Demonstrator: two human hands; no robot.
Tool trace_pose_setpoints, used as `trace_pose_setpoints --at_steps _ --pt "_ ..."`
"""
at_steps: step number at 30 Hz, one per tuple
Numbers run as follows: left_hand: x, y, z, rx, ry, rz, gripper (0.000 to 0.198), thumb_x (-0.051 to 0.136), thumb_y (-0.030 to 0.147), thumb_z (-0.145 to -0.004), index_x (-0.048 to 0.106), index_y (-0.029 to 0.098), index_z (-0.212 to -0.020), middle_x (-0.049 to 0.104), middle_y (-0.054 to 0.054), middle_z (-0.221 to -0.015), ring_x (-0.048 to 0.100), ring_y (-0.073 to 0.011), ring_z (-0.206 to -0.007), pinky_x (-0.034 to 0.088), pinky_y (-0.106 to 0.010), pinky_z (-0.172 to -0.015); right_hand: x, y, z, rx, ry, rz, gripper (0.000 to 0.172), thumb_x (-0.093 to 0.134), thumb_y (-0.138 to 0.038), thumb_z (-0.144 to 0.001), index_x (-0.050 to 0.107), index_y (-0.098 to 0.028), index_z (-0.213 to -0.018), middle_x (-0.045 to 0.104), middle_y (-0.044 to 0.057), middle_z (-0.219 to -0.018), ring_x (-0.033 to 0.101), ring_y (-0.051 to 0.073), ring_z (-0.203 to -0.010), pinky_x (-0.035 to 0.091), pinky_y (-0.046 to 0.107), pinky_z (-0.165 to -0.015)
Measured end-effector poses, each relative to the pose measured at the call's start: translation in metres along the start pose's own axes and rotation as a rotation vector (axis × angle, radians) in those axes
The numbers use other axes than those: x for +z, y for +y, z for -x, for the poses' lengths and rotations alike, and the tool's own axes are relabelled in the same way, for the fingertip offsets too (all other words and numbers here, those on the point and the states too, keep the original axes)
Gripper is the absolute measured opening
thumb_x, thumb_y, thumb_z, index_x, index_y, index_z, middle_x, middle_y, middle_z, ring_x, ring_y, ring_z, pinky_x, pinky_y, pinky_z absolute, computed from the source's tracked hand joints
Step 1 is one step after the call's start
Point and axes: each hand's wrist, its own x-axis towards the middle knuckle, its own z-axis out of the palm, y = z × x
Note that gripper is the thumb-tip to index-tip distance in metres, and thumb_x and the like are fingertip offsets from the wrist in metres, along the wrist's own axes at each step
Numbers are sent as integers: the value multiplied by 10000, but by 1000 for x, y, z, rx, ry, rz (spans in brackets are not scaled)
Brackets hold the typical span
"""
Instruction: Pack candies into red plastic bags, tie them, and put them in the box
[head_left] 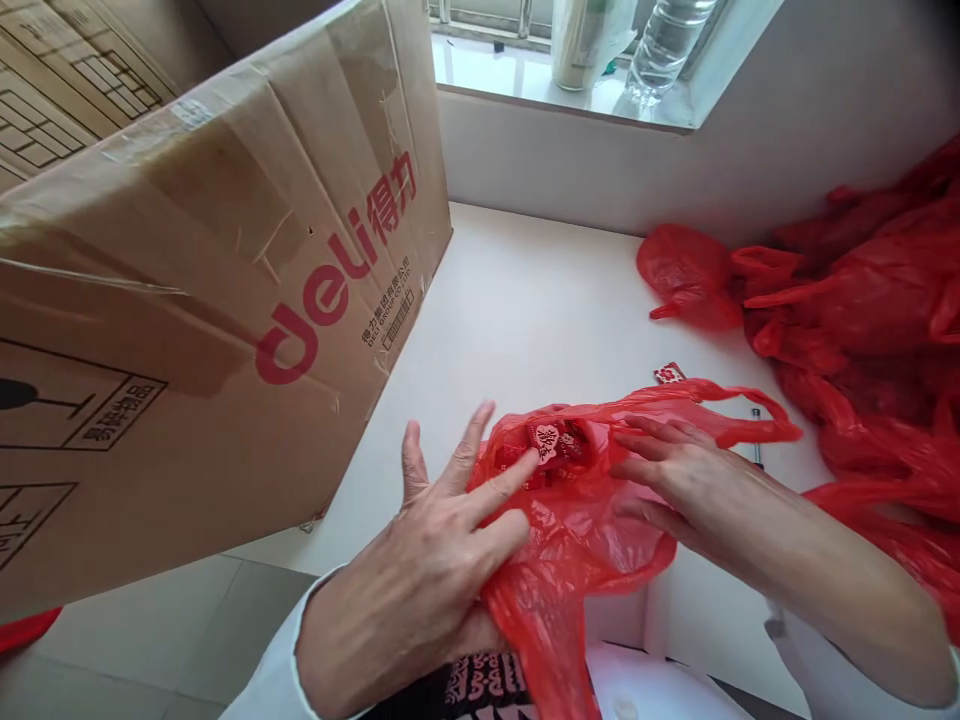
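A thin red plastic bag (570, 535) lies with its mouth spread on the white table. Inside show small red wrapped packets (553, 440), the top one with a pale heart-shaped label. My left hand (442, 545) is at the bag's left edge, fingers spread, the index fingertip at the packets. At the right side of the mouth is my right hand (679, 475), its fingers apart and touching the plastic. One handle loop reaches out to the right beyond that hand; the other hangs toward me.
A large cardboard box (315, 300) stands at the left. Red plastic bags (862, 300) are heaped at the right. A small red patterned packet (669, 373) and a pen (757, 440) lie behind the bag. On the windowsill stands a clear bottle (667, 45).
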Motion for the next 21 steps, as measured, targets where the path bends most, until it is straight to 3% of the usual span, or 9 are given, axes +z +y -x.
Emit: trace_pose_setpoints --at_steps 4,5,7,9,10,14,16,18,21 --pt "15 1 -17 -50 -77 -16 580 560 483 -860 461 147 -1322 687 -121 -1110 174 -418 -1425 -122 -780 -1010 3 -6 -13 59 18 160 175 489 -256 -899 658 -229 -864 619 91 -865 562 277 -975 428 495 -890" --pt "20 0 -19 -81 -70 -53 582 567 521 -848 503 159 -1299 686 -124 -1091 174 -437 -1419 -112 -791 -1003 5 -8 -14 86 32 199 167 506 -258 -886 655 -216 -824 605 99 -854 555 288 -960 416 509 -882" --pt "28 -1 -20 -116 -79 -106 462 552 582 -835 683 190 -1039 667 -138 -1106 171 -478 -1406 -76 -809 -999 5 -11 -13 89 17 247 178 548 -300 -864 639 -200 -747 581 110 -843 539 302 -940 408 515 -864" --pt "30 -2 -21 -113 -140 -97 512 518 648 -820 717 182 -744 648 -162 -1135 159 -509 -1396 -21 -822 -995 2 -13 -11 56 -46 266 247 563 -362 -862 615 -195 -687 564 108 -814 528 299 -914 412 501 -848" --pt "29 -3 -22 -90 -161 -74 553 497 677 -813 712 180 -698 628 -170 -1183 150 -520 -1394 -1 -831 -987 0 -14 -11 45 -83 276 296 556 -391 -868 599 -194 -651 554 103 -779 525 295 -893 415 496 -839" --pt "32 -6 -42 53 -119 29 633 406 750 -791 703 193 -835 466 -111 -1434 115 -507 -1407 -10 -831 -992 -4 -10 -16 88 -126 362 322 566 -348 -870 596 -180 -597 569 111 -764 516 336 -964 369 569 -888" --pt "44 -9 -57 87 -49 5 698 354 774 -782 666 187 -994 503 -112 -1406 143 -473 -1416 -49 -806 -1016 1 -8 -22 68 -68 381 136 576 -261 -857 674 -189 -796 612 122 -915 467 374 -1109 293 630 -952" --pt "60 -13 -69 85 27 -95 801 328 800 -761 595 170 -1177 560 -140 -1341 188 -453 -1412 -90 -770 -1042 10 -7 -30 37 -28 359 173 560 -205 -854 661 -216 -994 620 109 -1035 420 375 -1189 224 663 -990" --pt "78 -17 -71 54 57 -205 830 378 777 -771 535 142 -1283 612 -168 -1252 204 -450 -1408 -59 -733 -1082 22 -6 -37 136 -31 331 133 542 -196 -862 644 -209 -948 629 87 -989 496 335 -1070 212 663 -993"
